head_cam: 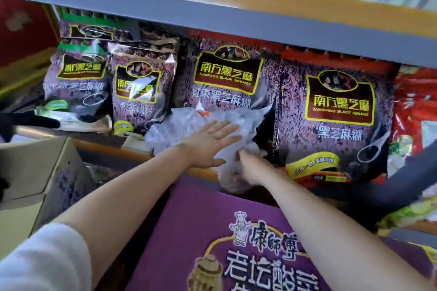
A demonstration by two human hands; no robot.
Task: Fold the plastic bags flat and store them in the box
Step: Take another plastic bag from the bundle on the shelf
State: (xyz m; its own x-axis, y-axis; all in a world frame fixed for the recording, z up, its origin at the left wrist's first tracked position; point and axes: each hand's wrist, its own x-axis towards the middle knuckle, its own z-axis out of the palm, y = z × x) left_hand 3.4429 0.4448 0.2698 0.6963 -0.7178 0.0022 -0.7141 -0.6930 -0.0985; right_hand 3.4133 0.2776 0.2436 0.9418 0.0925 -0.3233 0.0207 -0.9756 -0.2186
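Observation:
A crumpled clear plastic bag (246,123) lies on the shelf edge in front of the dark sesame packets and hangs down over it. My left hand (208,143) lies flat on the bag with its fingers straight and spread. My right hand (250,168) is just below and to the right, its fingers curled into the hanging part of the bag. A purple printed carton (212,231) lies under my arms at the bottom. A plain cardboard box (35,172) with raised flaps stands at the left.
Purple black-sesame packets (335,116) stand in a row along the shelf behind the bag. A grey shelf board (212,14) runs overhead. Red packets (416,111) sit at the far right. A dark bar (402,186) crosses the lower right.

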